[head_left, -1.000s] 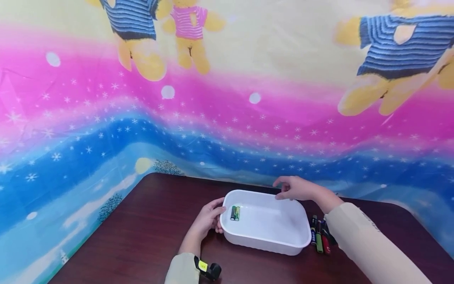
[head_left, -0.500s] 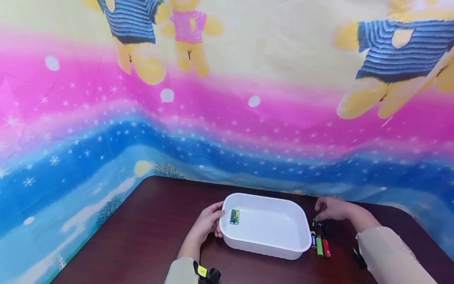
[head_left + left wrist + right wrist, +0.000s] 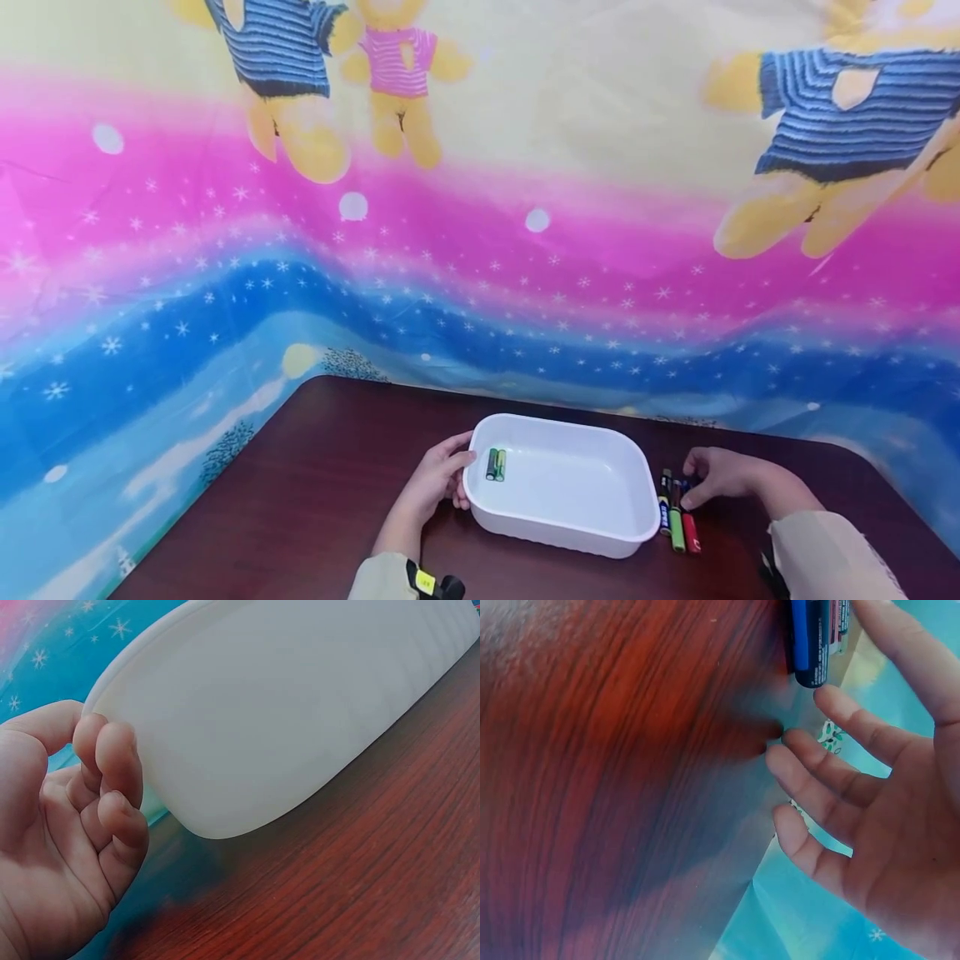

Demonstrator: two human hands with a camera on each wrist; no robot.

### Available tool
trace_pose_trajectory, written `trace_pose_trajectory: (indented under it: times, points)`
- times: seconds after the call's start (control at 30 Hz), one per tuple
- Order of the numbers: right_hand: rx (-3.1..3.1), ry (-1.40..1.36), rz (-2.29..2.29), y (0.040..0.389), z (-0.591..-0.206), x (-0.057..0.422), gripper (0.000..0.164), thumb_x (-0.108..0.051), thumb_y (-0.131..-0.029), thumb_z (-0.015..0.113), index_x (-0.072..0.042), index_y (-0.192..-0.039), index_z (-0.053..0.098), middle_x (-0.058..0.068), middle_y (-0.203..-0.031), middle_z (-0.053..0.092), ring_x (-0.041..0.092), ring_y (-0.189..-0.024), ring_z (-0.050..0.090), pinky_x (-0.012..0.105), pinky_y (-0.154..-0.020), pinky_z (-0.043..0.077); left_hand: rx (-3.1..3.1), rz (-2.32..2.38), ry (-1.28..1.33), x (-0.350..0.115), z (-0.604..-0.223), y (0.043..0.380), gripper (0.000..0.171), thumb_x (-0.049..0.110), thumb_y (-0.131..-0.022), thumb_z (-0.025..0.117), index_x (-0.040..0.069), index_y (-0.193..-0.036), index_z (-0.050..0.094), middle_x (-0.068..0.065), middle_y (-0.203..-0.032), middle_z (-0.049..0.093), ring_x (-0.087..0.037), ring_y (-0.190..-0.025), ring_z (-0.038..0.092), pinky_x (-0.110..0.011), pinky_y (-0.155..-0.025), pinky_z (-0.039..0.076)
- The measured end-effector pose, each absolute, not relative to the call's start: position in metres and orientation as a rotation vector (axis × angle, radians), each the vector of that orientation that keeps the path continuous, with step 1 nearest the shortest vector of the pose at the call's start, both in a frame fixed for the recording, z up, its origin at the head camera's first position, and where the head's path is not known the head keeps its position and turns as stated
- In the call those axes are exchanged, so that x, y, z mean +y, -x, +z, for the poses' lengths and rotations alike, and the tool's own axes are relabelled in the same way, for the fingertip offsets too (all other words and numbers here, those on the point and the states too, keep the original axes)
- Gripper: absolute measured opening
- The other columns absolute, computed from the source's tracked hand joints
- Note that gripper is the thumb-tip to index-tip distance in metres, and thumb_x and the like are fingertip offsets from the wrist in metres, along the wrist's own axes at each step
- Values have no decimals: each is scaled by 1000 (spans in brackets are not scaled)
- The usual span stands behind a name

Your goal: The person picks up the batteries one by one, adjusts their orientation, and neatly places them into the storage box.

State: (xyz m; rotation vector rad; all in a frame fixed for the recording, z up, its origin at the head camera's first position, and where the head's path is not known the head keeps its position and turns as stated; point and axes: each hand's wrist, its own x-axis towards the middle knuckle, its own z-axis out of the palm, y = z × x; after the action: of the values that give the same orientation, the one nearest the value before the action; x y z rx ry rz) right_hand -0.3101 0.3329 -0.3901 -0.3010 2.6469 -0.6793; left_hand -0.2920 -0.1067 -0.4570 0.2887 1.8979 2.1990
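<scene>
A white plastic tray (image 3: 558, 542) stands on the table, and my left hand (image 3: 435, 479) holds its left end. The left thumb lies at the rim with the fingers curled beneath, as the left wrist view shows too. Two small green batteries (image 3: 496, 465) lie side by side inside at the left. Beside the tray's right end several batteries lie in a cluster, among them a green battery (image 3: 677, 531) and a red battery (image 3: 692, 534). My right hand (image 3: 731, 477) is over the far end of this cluster, fingers spread. One fingertip is right at the end of a blue-and-black battery (image 3: 810, 645).
The dark reddish wooden table (image 3: 337, 467) reaches back to a printed cloth (image 3: 480, 208) with bears and snowflakes. A black strap device (image 3: 433, 582) with a yellow label sits on the left wrist.
My right hand has moved from above the tray's far rim rightward and down to the batteries. The left hand keeps its hold on the tray. The head view has tilted slightly.
</scene>
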Motion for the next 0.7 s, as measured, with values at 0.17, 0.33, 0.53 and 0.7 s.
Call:
trace_pose_trajectory:
  times: [0.17, 0.33, 0.53, 0.7]
  points:
    - [2626, 299, -696, 308, -392, 332, 44, -19, -68, 81, 1, -94, 52, 10, -89, 51, 25, -81, 47, 38, -69, 44, 1906, 2198, -292, -105, -456, 291, 56, 21, -92, 53, 1, -141, 35, -3, -49, 49, -11, -35, 50, -22, -38, 43]
    - [2639, 298, -700, 307, -395, 333, 41, -20, -69, 81, -1, -92, 53, 8, -84, 51, 22, -77, 46, 35, -65, 42, 1897, 2200, -286, -105, -457, 291, 55, 20, -93, 53, 1, -141, 34, -3, -50, 49, -10, -35, 49, -22, -38, 44]
    - [2674, 301, -695, 306, -398, 337, 37, -14, -68, 79, -1, -92, 54, 8, -84, 51, 22, -75, 47, 35, -64, 42, 1887, 2210, -285, -106, -458, 293, 56, 20, -92, 53, 1, -141, 34, -2, -49, 49, -10, -36, 49, -23, -39, 44]
    - [2718, 336, -657, 305, -402, 339, 39, -10, -63, 78, -3, -94, 56, 10, -86, 49, 23, -76, 46, 35, -63, 43, 1888, 2205, -284, -106, -460, 293, 57, 20, -92, 53, 0, -141, 33, -2, -49, 49, -10, -36, 49, -23, -39, 44]
